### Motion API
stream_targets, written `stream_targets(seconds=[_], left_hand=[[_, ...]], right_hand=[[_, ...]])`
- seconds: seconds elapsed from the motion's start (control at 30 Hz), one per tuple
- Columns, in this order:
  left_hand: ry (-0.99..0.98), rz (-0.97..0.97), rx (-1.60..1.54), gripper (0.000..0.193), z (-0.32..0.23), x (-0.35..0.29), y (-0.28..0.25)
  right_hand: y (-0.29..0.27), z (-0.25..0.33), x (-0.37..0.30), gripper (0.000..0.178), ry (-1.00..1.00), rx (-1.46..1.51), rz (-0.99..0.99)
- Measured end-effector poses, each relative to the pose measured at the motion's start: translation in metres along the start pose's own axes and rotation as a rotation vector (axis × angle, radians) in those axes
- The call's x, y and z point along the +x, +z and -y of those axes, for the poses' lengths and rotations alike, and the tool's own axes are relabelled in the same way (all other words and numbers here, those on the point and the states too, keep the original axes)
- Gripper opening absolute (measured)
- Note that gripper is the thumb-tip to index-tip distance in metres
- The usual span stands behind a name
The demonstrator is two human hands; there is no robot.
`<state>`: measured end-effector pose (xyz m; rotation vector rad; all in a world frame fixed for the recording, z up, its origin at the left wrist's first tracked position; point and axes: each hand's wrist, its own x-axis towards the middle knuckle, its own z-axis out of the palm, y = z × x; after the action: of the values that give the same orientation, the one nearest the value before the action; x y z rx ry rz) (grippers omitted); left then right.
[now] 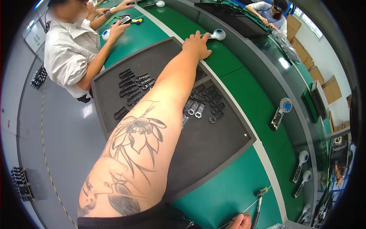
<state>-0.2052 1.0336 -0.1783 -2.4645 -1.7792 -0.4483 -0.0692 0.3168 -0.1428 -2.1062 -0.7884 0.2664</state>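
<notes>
My left arm stretches forward across a dark grey tray [206,143]. At the tray's far edge my left hand [196,45] hovers or rests, palm down with fingers spread. Its fingertips are at the handle of a white part with a round blue-ringed head [218,34] on the green belt; whether they touch it I cannot tell. My right hand [241,221] shows only partly at the lower edge, fingers curled, with anything inside hidden. Beside it lies a small mallet [261,191] with a yellow-and-black head, metal shaft and dark handle. Several black wrench-shaped pieces [129,87] lie in the tray.
More white round-headed parts [281,110] lie along the green belt [248,89] at right. A co-worker in a white shirt [70,53] stands at far left, holding a small device [126,20]. Another person [271,17] works beyond the belt. Cardboard boxes [328,89] stand at right.
</notes>
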Motion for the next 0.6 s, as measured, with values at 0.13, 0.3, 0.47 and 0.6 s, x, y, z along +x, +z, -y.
stream_targets(seconds=[0.13, 0.3, 0.47, 0.6], left_hand=[[0.030, 0.021, 0.003, 0.085, 0.000, 0.009, -0.018], [0.038, 0.081, 0.001, 0.085, -0.005, 0.009, -0.029], [0.041, 0.043, -0.031, 0.078, 0.001, 0.012, -0.027], [0.027, 0.025, -0.026, 0.069, 0.008, 0.014, -0.024]], right_hand=[[0.005, 0.012, 0.009, 0.035, -0.105, 0.006, -0.003], [0.011, 0.000, 0.013, 0.035, -0.108, 0.062, -0.007], [0.012, 0.015, 0.018, 0.034, -0.013, 0.094, 0.042], [0.013, 0.012, 0.022, 0.033, 0.016, 0.091, 0.071]])
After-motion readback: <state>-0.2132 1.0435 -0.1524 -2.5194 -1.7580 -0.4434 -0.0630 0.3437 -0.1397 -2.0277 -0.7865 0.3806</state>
